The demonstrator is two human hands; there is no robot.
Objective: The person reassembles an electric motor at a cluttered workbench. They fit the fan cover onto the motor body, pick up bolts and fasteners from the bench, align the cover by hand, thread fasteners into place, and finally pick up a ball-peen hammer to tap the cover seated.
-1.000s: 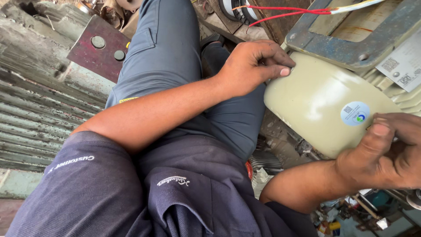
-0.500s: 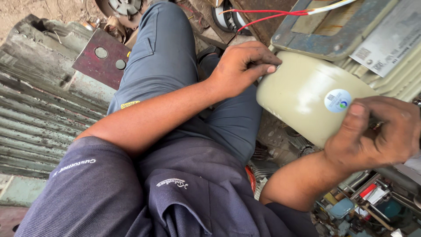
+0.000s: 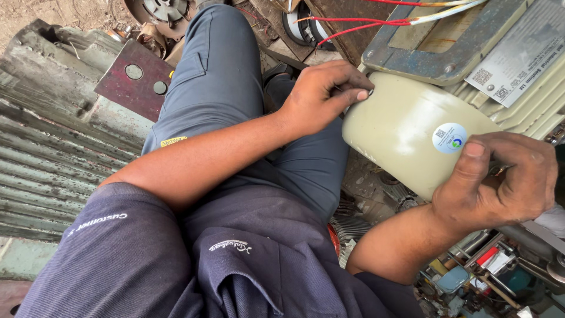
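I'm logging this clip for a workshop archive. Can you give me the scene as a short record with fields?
setting: cluttered workshop, seen from above the person's lap
left hand: fingertips on the upper left edge of the cream cover
right hand: gripping the cover's lower right side, thumb beside the round sticker
cover: sits on the end of a finned motor
above motor: grey terminal box, red wires
left side: ribbed green casing, maroon plate
lower right: tools, too jumbled to tell apart
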